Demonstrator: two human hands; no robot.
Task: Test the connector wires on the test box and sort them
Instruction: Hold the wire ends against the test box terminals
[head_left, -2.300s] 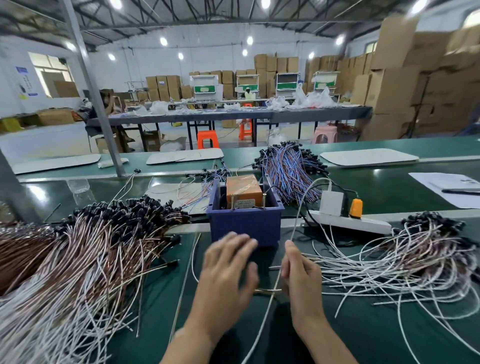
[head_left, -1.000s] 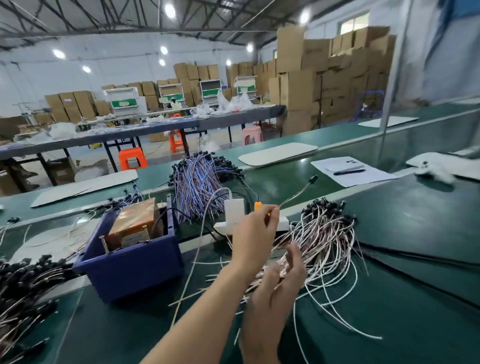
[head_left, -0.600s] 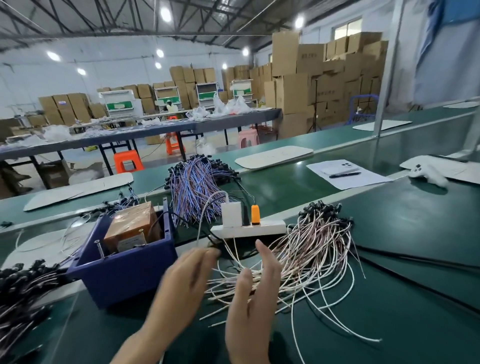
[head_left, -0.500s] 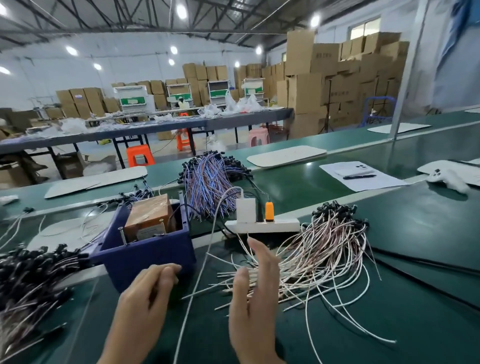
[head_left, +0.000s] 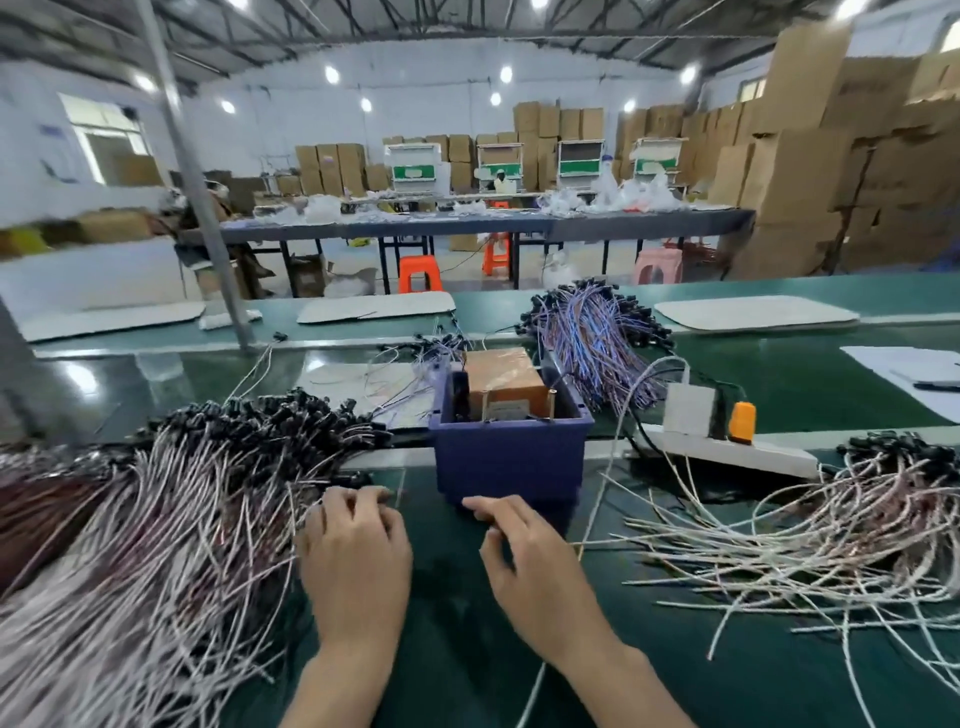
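The blue test box (head_left: 511, 457) stands at the middle of the green bench, with a brown unit (head_left: 501, 376) and metal pins inside. A big pile of white-brown connector wires (head_left: 171, 519) with black plugs lies to its left. My left hand (head_left: 356, 556) rests at that pile's right edge, its fingertips bent down onto the plug ends; a grip on a wire is too blurred to tell. My right hand (head_left: 524, 558) hovers in front of the box, loosely curled and holding nothing. A smaller spread of the same wires (head_left: 810, 525) lies to the right.
A white power strip (head_left: 727, 452) with a white adapter and an orange plug lies right of the box, its white cord running past my right hand. Blue-purple wires (head_left: 597, 332) are heaped behind the box. Papers (head_left: 914, 371) lie far right, and a steel post (head_left: 192, 171) rises at the back left.
My view has swung back left from the right pile to the box. Both hands moved left; my left hand has reached the left pile's edge, and my right hand sits before the box.
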